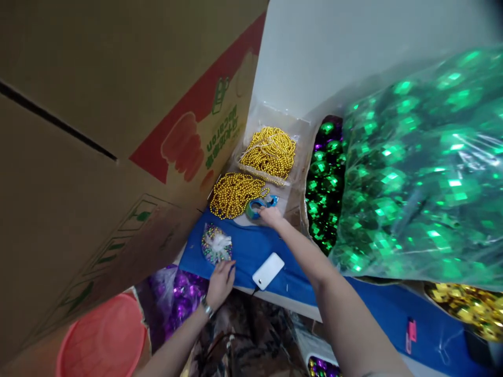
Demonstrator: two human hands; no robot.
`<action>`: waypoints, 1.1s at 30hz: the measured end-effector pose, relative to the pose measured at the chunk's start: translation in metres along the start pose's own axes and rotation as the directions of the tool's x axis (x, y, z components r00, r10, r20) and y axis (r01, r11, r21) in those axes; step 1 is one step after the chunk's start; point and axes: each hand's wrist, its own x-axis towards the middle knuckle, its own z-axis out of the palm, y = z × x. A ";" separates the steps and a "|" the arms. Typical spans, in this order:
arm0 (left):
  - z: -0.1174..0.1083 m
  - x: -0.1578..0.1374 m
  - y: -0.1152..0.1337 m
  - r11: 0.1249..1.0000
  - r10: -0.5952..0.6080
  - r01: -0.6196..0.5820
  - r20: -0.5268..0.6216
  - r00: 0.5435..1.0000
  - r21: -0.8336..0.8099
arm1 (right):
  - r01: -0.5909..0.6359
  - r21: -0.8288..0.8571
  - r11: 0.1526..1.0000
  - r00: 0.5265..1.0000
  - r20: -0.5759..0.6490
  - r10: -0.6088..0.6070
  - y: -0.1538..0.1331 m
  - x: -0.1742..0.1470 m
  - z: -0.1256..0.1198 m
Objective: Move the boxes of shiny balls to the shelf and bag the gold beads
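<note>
My right hand (pixel 271 215) reaches forward over the table and grips a blue tape dispenser (pixel 253 208) with a roll in it. The dispenser lies against a loose heap of gold bead strings (pixel 233 195). Nearer to me, my left hand (pixel 221 283) rests at the table's front edge. Its fingers are stretched and slightly apart, at the near end of a small clear bag of multicoloured beads (pixel 216 243). Whether they touch the bag is hard to tell. A white phone-like block (pixel 268 271) with a dark cord lies between my forearms.
Behind the heap, a clear plastic bag holds more gold beads (pixel 271 152). A big cardboard box (pixel 118 94) walls off the left. Bagged green shiny beads (pixel 424 173) fill the right. A red basket (pixel 104 337) stands low left; a pink lighter-like item (pixel 411 331) lies right.
</note>
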 end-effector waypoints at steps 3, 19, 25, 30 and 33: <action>-0.001 0.085 0.020 0.963 0.084 -0.109 0.112 0.990 0.247 | 0.022 -0.016 1.000 1.000 -0.009 -0.022 0.001 -0.018 -0.012; -0.004 0.226 -0.010 0.775 0.110 -0.377 0.480 0.870 0.507 | 0.091 0.611 0.786 0.946 -0.299 0.123 0.011 -0.052 -0.009; 0.003 0.226 -0.002 0.774 0.078 -0.281 0.355 0.931 0.567 | 0.309 0.940 0.144 0.889 -0.339 0.307 0.007 -0.053 -0.015; 0.006 0.225 0.014 0.790 0.085 -0.240 0.288 0.954 0.564 | 0.384 0.854 0.353 0.845 -0.478 0.239 0.005 -0.074 -0.025; -0.007 0.212 0.022 0.809 0.105 -0.225 0.244 0.964 0.542 | 0.392 0.644 0.657 0.799 -0.592 0.104 0.002 -0.087 -0.017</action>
